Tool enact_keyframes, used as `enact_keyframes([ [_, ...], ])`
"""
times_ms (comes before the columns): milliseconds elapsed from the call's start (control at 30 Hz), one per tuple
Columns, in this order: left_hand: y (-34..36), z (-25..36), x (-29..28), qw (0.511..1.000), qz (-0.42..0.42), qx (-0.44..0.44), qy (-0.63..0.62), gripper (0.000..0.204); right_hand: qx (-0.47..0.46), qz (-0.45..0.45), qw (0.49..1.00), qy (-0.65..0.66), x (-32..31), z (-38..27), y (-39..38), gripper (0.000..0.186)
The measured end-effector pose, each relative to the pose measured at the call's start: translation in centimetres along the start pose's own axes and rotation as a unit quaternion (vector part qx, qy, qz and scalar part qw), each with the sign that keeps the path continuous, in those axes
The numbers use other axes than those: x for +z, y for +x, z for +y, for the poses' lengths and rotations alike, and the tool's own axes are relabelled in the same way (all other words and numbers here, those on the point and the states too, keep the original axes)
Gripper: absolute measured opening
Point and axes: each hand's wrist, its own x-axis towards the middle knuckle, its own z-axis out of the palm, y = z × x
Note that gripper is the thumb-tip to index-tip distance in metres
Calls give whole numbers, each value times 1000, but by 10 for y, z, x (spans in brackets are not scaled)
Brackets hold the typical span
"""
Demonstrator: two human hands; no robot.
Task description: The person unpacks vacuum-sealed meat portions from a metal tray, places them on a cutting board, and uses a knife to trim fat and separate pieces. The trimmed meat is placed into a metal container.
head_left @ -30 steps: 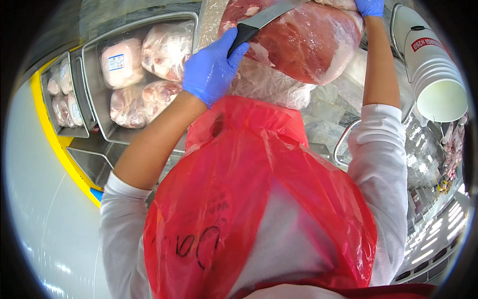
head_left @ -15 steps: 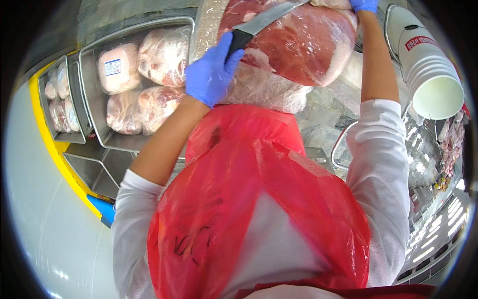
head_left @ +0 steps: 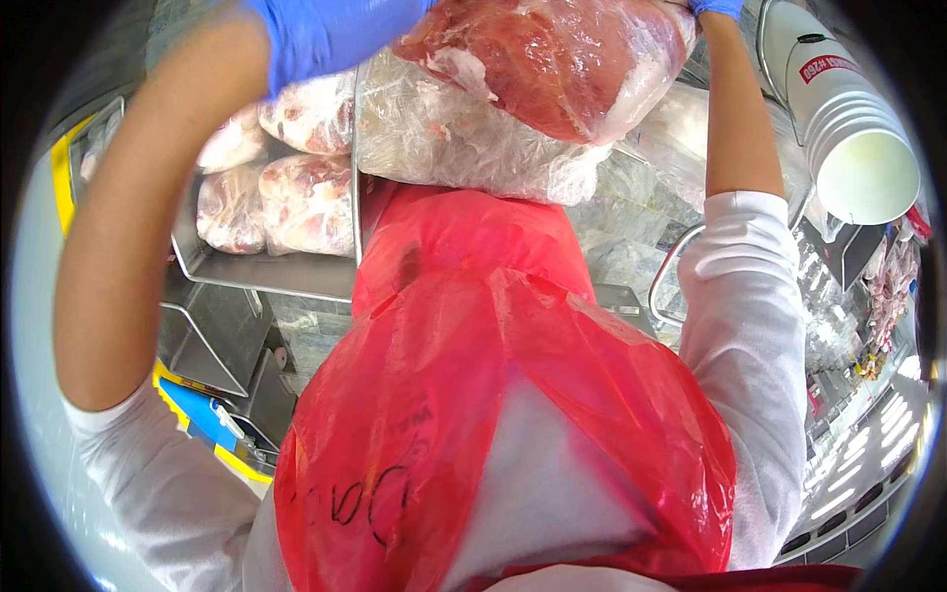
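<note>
Blue-gloved hands (head_left: 330, 36) either side of raw meat (head_left: 552, 69)

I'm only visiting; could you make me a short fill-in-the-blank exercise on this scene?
1. The left hand is gloved in the color ____.
2. The tray of wrapped packs lies to the ____ of the large meat.
3. The apron's color is ____.
4. The stacked buckets are mainly colored ____.

Missing words: blue; left; red; white.
</note>
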Motion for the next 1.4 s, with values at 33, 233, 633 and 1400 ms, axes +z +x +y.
enact_keyframes([
  [33, 14, -4, -3, 998, -17, 61, -7, 38, 10, -21, 1000, -21, 5, 7, -5, 18],
  [233, 27, -27, 52, 993, 67, 28, -91, 40, 52, -54, 994, -77, 21, 10, -16, 19],
  [633, 16, -22, 156, 962, 250, -63, -92, 41, 144, -120, 977, -104, -20, -6, -35, 23],
  [1400, -24, -45, 77, 971, 228, 49, -44, 41, 249, -141, 952, -110, -19, 3, -55, 25],
])
